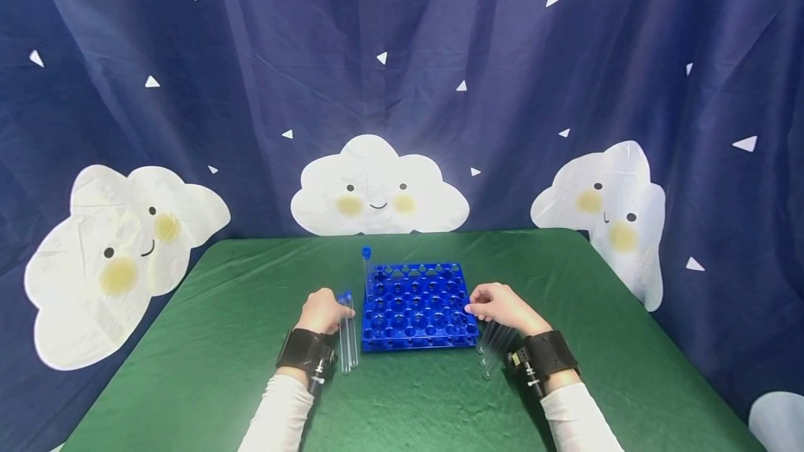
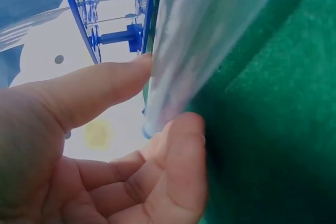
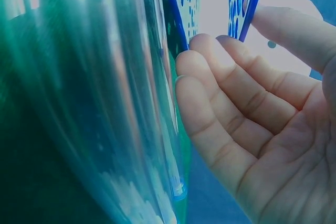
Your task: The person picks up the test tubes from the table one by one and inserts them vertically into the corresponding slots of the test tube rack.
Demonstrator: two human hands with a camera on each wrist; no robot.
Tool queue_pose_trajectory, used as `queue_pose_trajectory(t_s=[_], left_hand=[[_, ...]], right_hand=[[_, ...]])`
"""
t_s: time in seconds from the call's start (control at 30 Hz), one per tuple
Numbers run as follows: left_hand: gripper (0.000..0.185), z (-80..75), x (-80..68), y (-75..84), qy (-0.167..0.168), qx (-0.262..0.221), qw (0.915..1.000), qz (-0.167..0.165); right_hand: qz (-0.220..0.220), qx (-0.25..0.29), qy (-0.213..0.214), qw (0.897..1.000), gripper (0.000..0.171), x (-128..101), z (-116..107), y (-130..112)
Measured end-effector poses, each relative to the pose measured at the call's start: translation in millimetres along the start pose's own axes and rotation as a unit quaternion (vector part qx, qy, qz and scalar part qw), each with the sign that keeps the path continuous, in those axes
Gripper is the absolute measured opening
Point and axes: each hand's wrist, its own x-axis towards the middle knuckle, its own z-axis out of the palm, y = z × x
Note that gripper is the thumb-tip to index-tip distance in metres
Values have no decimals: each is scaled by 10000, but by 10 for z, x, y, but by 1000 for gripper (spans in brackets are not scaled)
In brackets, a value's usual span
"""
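Left hand [image 1: 319, 311] pinching tubes [image 1: 345, 351], just off rack [image 1: 419, 343], right hand [image 1: 502, 305] at its edge

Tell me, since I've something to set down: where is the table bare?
The table is bare left of the left hand, right of the right hand, between the rack and the curtain, and in front of the rack, between the sleeves. Crowded: close beside the rack, both sides, with hands and tubes.

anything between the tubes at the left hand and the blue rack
Nothing visible stands between the two tubes at the left hand and the blue rack. A capped tube stands at its far left corner.
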Motion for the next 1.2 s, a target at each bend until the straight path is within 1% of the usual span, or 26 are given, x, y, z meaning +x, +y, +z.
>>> queue_pose_trajectory(t_s=[0.2,0.3,0.47,0.57,0.67,0.77,0.9,1.03,1.1,1.2], left_hand=[[25,7,8,-16,-62,-132,9999,9],[24,4,9,-25,-47,-290,9996,31],[23,-13,-4,-27,86,-798,9965,221],[23,-43,-22,-4,218,-1139,9927,338],[22,-76,-44,33,343,-1363,9888,502],[23,-114,-72,75,488,-1538,9845,688],[25,-174,-123,142,726,-1640,9795,912],[27,-249,-194,226,1006,-1664,9745,1117],[27,-290,-239,276,1154,-1679,9710,1255],[28,-342,-306,358,1423,-1726,9635,1474]], right_hand=[[41,19,2,10000,15,-6,14,-3],[11,-18,-12,10000,15,1,16,11],[-61,1,-4,10000,17,-12,-9,-4],[-184,7,-2,9998,18,-32,-20,-20],[-255,44,6,9997,19,-44,-22,-28],[-176,53,0,9998,19,-41,-16,-30],[14,84,0,10000,19,-25,-5,-25],[66,52,8,10000,18,-20,1,-24],[87,47,1,10000,17,-23,-4,-36],[74,17,-9,10000,17,-19,-10,-36]])
